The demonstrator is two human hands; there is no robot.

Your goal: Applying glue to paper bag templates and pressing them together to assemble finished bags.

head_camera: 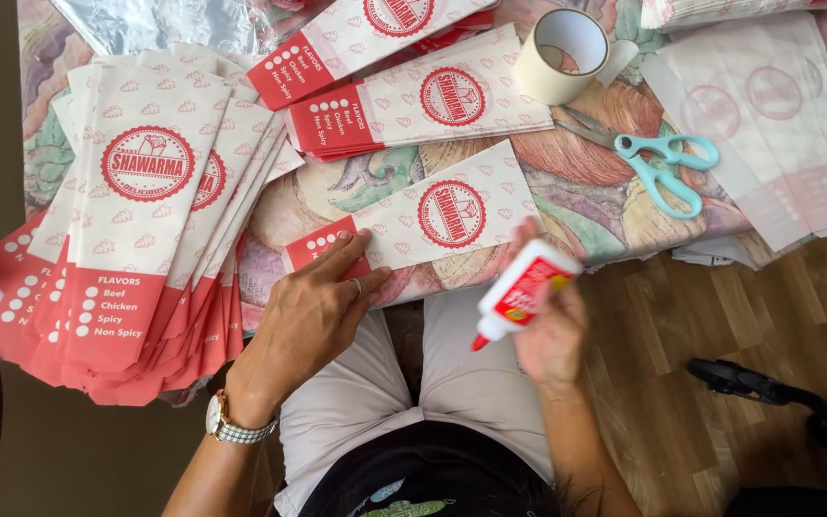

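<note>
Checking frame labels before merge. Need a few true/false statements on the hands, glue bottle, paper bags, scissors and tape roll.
1. The right hand holds a glue bottle with a red tip. True.
2. The left hand grips the scissors. False: it presses flat on the red end of a paper bag; the scissors lie untouched on the table.
3. The tape roll sits beyond the scissors. True.
4. The scissors have red handles. False: light blue.
5. A fanned stack of bags lies by the left hand. True.
</note>
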